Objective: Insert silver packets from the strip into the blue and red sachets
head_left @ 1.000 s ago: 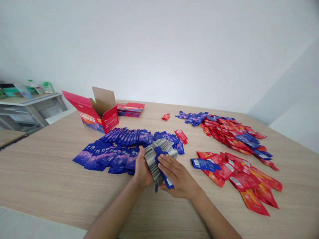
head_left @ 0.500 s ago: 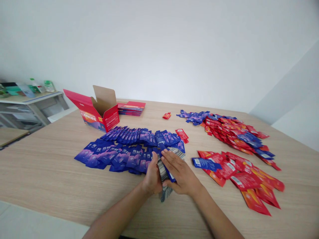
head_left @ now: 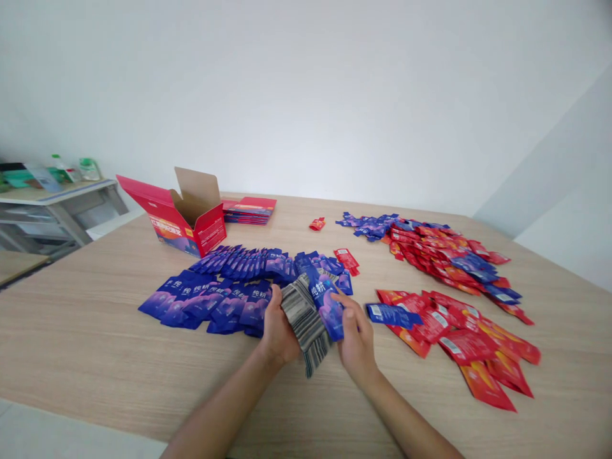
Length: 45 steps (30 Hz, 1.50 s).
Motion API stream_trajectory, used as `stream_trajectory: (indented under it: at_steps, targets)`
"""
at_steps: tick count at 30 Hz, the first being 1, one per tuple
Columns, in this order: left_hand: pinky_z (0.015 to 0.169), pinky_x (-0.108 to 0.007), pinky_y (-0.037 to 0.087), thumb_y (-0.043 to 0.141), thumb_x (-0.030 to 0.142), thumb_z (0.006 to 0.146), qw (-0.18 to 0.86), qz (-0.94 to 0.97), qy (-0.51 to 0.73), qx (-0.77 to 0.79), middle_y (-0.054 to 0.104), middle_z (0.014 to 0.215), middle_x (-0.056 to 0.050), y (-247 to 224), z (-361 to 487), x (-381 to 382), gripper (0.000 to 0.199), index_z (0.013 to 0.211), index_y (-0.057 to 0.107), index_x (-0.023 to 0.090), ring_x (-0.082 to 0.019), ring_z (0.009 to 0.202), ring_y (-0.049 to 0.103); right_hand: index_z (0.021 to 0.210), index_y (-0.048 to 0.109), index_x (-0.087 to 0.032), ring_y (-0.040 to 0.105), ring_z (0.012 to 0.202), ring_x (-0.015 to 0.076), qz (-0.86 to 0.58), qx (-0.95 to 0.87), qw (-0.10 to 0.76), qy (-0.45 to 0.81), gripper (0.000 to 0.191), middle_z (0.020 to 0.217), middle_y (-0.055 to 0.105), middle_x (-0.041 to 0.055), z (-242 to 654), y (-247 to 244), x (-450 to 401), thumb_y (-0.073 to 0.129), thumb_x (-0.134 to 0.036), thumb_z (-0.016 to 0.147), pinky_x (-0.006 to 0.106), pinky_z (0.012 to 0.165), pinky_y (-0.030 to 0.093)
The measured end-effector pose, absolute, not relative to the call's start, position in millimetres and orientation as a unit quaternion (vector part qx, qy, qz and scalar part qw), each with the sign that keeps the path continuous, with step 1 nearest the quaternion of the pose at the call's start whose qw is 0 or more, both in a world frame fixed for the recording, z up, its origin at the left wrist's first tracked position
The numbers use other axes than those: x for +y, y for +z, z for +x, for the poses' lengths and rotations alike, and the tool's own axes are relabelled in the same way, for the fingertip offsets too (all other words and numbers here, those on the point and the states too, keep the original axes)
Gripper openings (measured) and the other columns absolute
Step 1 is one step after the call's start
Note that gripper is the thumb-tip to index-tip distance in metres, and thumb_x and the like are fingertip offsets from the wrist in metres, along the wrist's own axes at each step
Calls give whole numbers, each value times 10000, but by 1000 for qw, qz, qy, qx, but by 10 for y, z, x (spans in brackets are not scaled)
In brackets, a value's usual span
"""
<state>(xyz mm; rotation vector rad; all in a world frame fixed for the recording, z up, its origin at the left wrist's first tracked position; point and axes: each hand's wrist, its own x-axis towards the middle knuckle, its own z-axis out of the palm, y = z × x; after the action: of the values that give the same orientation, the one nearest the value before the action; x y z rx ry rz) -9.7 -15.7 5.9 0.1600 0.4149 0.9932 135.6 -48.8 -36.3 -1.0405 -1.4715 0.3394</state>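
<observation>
Writing first: the blue pouch (head_left: 326, 309) in the grip was face up, two big white characters near its top. I read the 1st as 纯; 2nd too soft to be sure of. Same mark on the blue pouches (head_left: 217, 303) fanned out just left of the grip, w/ smaller print below, illegible. Red box (head_left: 174, 223), flaps up, beyond the grip to the left, had a line of white characters on its front & small text on the side panel, neither clear from my spot. Red pouches (head_left: 471, 347), right of the grip, showed white label patches, as did the loose blue pouch (head_left: 394, 315) on their near-hand edge; too blurry to read.

R hand (head_left: 357, 341) had the pouch pinched, thumb & fingers at its right edge. L hand (head_left: 280, 328) was closed on a striped cloth (head_left: 305, 315), thumb on top; the pouch overlapped the cloth's right side, betw. the two hands.

Vs. half a sec. earlier: the R hand had then been laid flat over pouch & cloth, palms nearly together. Now the hands were apart, more cloth showed, & the pouch's printed front was in view. Flat cartons (head_left: 251, 210) beyond the grip, next to the box, hadn't changed, nor had the mixed red-and-blue heap (head_left: 430, 252), far right of the grip.
</observation>
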Motion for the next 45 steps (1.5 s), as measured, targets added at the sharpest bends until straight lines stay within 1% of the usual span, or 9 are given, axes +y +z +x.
stream_trajectory:
  at_steps: [3, 8, 14, 17, 25, 28, 34, 41, 45]
  targets:
    - [1069, -514, 431, 337, 677, 953, 867, 70, 461, 176, 764, 1001, -174, 58, -74, -184, 713, 1068, 731, 93, -342, 1109, 678, 1094, 673, -223, 600, 1252, 274, -473, -621, 619, 83, 200, 1354, 619, 108, 1335, -316, -428, 593, -364, 977, 482, 1052, 497]
    - [1056, -510, 446, 350, 670, 952, 861, 70, 473, 174, 762, 1017, -177, 81, -135, -153, 703, 1108, 721, 93, -346, 1106, 680, 1033, 666, -219, 542, 1295, 297, -496, -661, 563, 6, 192, 1405, 560, 120, 1407, -263, -355, 682, -367, 913, 536, 1083, 437]
    - [1045, -481, 461, 367, 682, 943, 877, 84, 448, 153, 734, 1159, -184, 26, -124, -165, 730, 1258, 670, 97, -337, 1140, 669, 1482, 426, -222, 288, 1497, 327, -476, -758, 435, -99, 463, 1634, 249, 137, 1434, -325, -384, 433, -255, 1020, 636, 1158, 291]
    - [1048, -447, 463, 348, 660, 959, 888, 98, 428, 137, 714, 1221, -176, -25, -76, -191, 721, 1333, 631, 112, -320, 1171, 657, 1575, 270, -179, 228, 1521, 328, -443, -802, 366, -166, 576, 1620, 285, 152, 1435, -339, -399, 397, -240, 1017, 655, 1192, 196]
    - [1046, -436, 477, 308, 624, 985, 905, 202, 349, 138, 733, 1203, -118, -163, 104, -375, 655, 1392, 597, 200, -281, 1158, 670, 1597, 179, -83, 276, 1497, 369, -401, -825, 354, -184, 790, 1585, 316, 233, 1561, -272, -357, 168, -625, 1023, 681, 1162, 267]
    - [1043, -462, 476, 295, 658, 971, 904, 187, 349, 163, 746, 1164, -131, -136, 122, -386, 704, 1387, 597, 178, -295, 1130, 682, 1580, 210, -49, 337, 1463, 390, -383, -836, 347, -182, 950, 1545, 367, 266, 1573, -247, -348, 269, -758, 951, 695, 1158, 268]
    - [1029, -479, 479, 311, 724, 930, 882, 82, 426, 184, 740, 1132, -195, 39, -131, -140, 817, 1312, 634, 79, -335, 1078, 694, 1549, 268, -48, 364, 1458, 345, -290, -895, 319, -111, 983, 1505, 441, 242, 1466, -208, -422, 531, -721, 882, 578, 1166, 371]
    - [1012, -489, 487, 286, 707, 942, 874, 76, 443, 184, 751, 1089, -191, 67, -136, -145, 799, 1270, 664, 84, -343, 1058, 698, 1606, 25, -61, 318, 1491, 301, -282, -885, 367, -51, 880, 1565, 361, 224, 1409, -265, -458, 224, -672, 1005, 543, 1164, 392]
    - [1039, -477, 468, 280, 702, 947, 905, 103, 376, 172, 745, 1129, -182, -37, 43, -286, 791, 1311, 644, 101, -334, 1122, 678, 1619, 28, -106, 252, 1516, 313, -301, -872, 376, -89, 866, 1628, 241, 192, 1443, -291, -414, 95, -698, 990, 551, 1185, 359]
